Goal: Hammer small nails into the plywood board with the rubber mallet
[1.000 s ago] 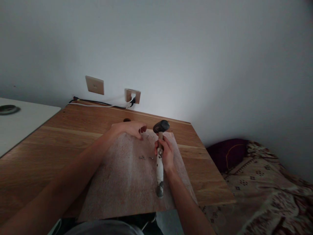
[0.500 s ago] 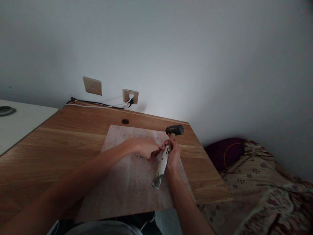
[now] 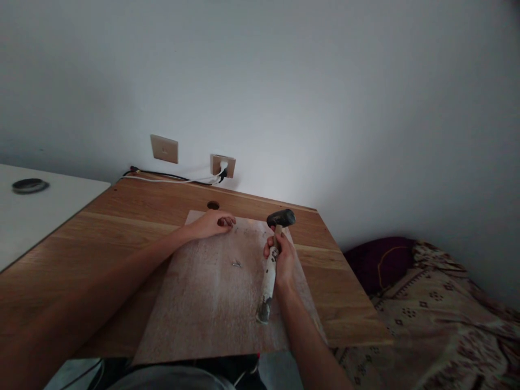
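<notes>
My right hand (image 3: 285,259) is wrapped round a hammer (image 3: 268,279), high on its handle just below the black head. The handle has a worn white covering and slants down toward me over a thin pale board (image 3: 207,309). Over the board's far left part, my left hand (image 3: 212,223) has its fingers curled inward; whatever they may hold is hidden. Close to those fingertips runs a row of small dark marks or nails along the far edge. A few small metal nails (image 3: 236,264) lie loose near the board's middle.
Under the board is a wooden desk (image 3: 337,303) with a round cable hole (image 3: 213,205). Cables run along the wall to a socket (image 3: 223,166). A white tabletop (image 3: 60,211) with a dark round object (image 3: 30,186) stands left. Patterned bedding (image 3: 430,319) lies right.
My left hand has moved left and away from the hammer, to the board's far left part, uncovering the loose nails. My right hand still grips the hammer, its handle now more upright in view.
</notes>
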The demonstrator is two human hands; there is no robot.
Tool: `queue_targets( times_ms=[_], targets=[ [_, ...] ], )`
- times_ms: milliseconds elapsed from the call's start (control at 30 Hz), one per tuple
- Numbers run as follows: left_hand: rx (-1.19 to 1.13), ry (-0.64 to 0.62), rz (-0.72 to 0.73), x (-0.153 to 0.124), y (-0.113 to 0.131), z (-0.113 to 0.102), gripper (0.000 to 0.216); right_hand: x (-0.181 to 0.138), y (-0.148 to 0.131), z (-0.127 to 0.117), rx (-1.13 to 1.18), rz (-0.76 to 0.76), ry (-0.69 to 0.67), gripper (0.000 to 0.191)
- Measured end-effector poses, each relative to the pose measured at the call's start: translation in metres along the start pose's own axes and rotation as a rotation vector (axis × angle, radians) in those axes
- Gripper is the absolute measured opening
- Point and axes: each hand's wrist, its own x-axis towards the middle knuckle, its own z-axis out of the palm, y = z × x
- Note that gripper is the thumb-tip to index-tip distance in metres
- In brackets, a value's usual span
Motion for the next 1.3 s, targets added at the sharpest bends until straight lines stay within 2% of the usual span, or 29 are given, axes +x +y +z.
queue_targets(
  times_ms=[200,333,500,667,800,1000,1200,1300],
  targets=[
    [0.023,-0.012,0.034,-0.002,0.002,0.0,0.018,-0.007,-0.001,0.005,-0.056,-0.011,-0.033,0.025],
    [0.051,-0.004,0.048,-0.003,0.004,-0.002,0.019,-0.009,-0.007,0.011,-0.136,-0.035,-0.113,0.021],
    [0.121,0.039,0.089,-0.004,0.003,0.001,0.016,-0.006,-0.017,0.028,-0.162,0.036,-0.26,0.023],
    [0.127,0.064,0.097,-0.006,0.006,0.001,0.017,-0.008,0.001,0.039,-0.144,-0.001,-0.275,0.024],
    [0.126,0.056,0.123,-0.006,0.006,-0.001,0.013,-0.012,0.015,0.037,-0.123,0.076,-0.335,0.025],
    [0.042,0.059,0.106,-0.006,0.004,0.0,0.032,-0.015,0.014,0.038,-0.077,0.088,-0.358,0.025],
    [0.065,0.062,0.081,-0.005,0.002,0.001,0.041,-0.013,0.021,0.039,-0.207,0.099,-0.467,0.023],
    [0.045,0.089,0.085,-0.004,-0.003,0.002,0.051,-0.012,0.024,0.038,-0.223,0.097,-0.47,0.023]
  ],
)
